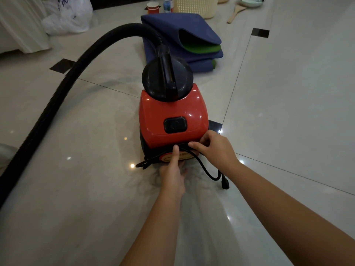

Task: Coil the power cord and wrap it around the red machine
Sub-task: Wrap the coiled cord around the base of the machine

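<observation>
A red machine [172, 114] with a black dome top and a black switch stands on the glossy floor in the middle of the view. Its black power cord [205, 167] runs across the near end of the machine, droops in a loop to the right and ends in a plug [225, 182] on the floor. My left hand [173, 172] is at the machine's near end, thumb pressing the cord against it. My right hand [213, 146] pinches the cord at the near right corner of the machine.
A thick black ribbed hose [57, 95] arcs from the machine's top to the left and down past the frame edge. Folded blue and green mats [178, 35] lie behind the machine. A cream basket [196, 6], cups, a wooden spoon and a white bag sit at the back.
</observation>
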The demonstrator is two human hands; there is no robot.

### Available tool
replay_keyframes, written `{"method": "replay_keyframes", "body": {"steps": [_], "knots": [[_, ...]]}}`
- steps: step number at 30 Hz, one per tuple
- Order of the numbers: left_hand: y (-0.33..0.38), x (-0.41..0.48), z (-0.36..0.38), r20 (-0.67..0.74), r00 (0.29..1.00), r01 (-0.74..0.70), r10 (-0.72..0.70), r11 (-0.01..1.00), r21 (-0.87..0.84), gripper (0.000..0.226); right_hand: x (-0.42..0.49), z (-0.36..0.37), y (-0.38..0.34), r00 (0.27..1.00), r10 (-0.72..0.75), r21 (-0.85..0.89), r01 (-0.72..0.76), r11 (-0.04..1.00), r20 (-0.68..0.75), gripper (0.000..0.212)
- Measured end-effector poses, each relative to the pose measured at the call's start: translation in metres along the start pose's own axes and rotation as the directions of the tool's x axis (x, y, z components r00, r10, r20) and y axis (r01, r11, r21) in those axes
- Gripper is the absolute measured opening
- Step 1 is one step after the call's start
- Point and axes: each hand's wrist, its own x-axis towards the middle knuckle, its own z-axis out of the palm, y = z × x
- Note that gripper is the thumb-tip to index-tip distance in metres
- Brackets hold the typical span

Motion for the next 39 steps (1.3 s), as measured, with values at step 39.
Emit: {"method": "replay_keyframes", "body": {"steps": [39], "knots": [[-0.028, 0.018, 0.025, -0.077, 0.995, -0.059, 0.066, 0.994, 0.091, 0.107, 0.024, -0.022, 0.012, 0.986, -0.124, -0.129, 0.138, 0.982, 0.111, 0.026]]}}
